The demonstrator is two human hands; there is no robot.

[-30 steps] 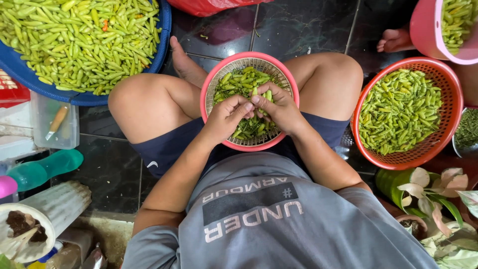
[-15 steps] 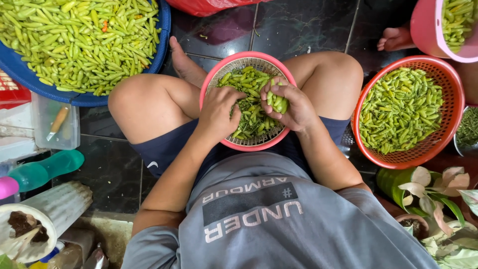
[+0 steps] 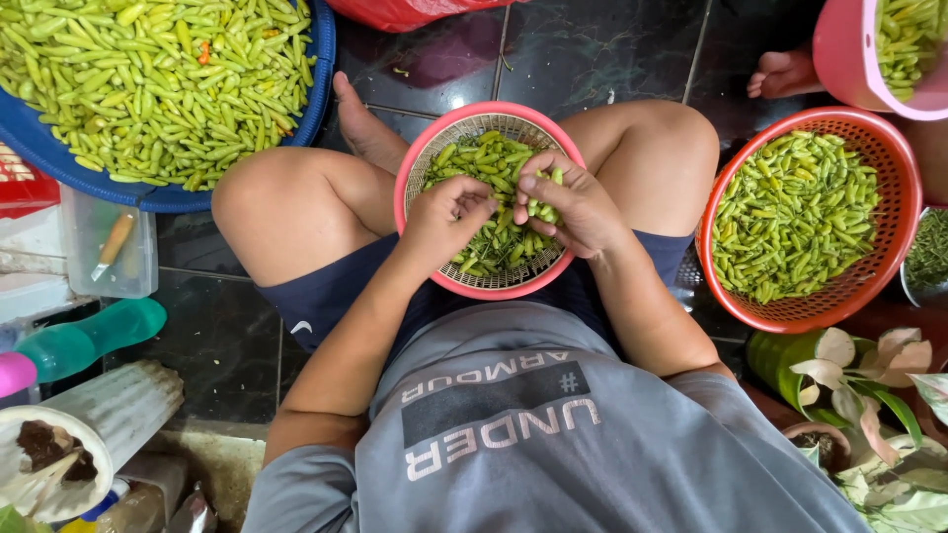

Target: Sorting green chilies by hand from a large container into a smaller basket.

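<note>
Between the seated person's knees sits a pink basket point(image 3: 413, 232) of green chillies point(image 3: 484, 163). Over it, the right hand point(image 3: 573, 202) has its fingers clamped on a small bunch of chillies point(image 3: 541, 205); the left hand point(image 3: 449, 219) curls closed, perhaps pinching one. Right of them stands an orange basket point(image 3: 894, 158), far left a blue tub point(image 3: 59, 173).

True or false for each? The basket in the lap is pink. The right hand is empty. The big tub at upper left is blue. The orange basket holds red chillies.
1. The lap basket is pink. True.
2. The right hand is empty. False: it holds a few green chillies.
3. The big tub at upper left is blue. True.
4. The orange basket holds red chillies. False: its chillies are green.
5. The left hand rests on the floor. False: it is over the lap basket.
</note>
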